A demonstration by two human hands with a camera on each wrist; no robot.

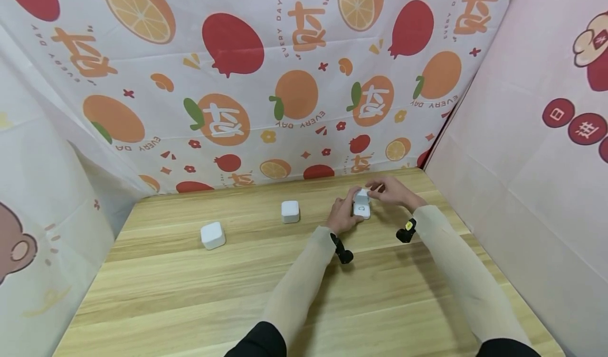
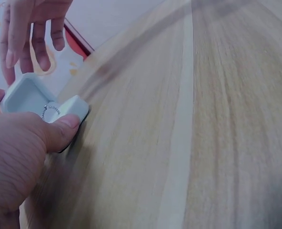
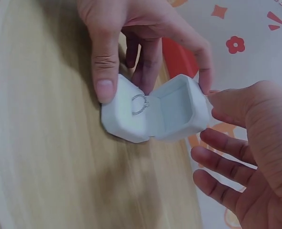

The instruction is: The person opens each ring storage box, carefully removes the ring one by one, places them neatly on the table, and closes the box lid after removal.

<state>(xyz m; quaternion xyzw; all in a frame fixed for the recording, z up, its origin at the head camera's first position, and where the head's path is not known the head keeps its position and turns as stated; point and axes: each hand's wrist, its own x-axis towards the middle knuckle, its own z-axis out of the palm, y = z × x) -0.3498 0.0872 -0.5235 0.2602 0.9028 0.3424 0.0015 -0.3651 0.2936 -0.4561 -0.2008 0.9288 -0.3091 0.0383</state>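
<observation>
Ring box (image 3: 155, 123): white, chamfered corners, hinged, lid (image 3: 179, 107) raised w/ pale interior facing out. Base (image 3: 118, 117) carries 1 ring (image 3: 146, 102), silver-col., textured band, standing in the insert. Loc.: wood table (image 1: 190, 299), R of ctr., near far edge; two closed white boxes (image 1: 290, 212) (image 1: 212, 235) sit apart to the L, in view from where I stand.

L hand (image 1: 342, 214): gripping the box. Thumb presses the base's outer edge; index fingertip at the lid rim; remaining fingers behind, partly hidden.

R hand (image 1: 390, 191): at the lid side, opp. the L hand. Fingers spread and loosely bent, nothing grasped. Foremost fingertip is right at the lid rim, next to the L index tip; actual contact w/ lid: can't tell
</observation>
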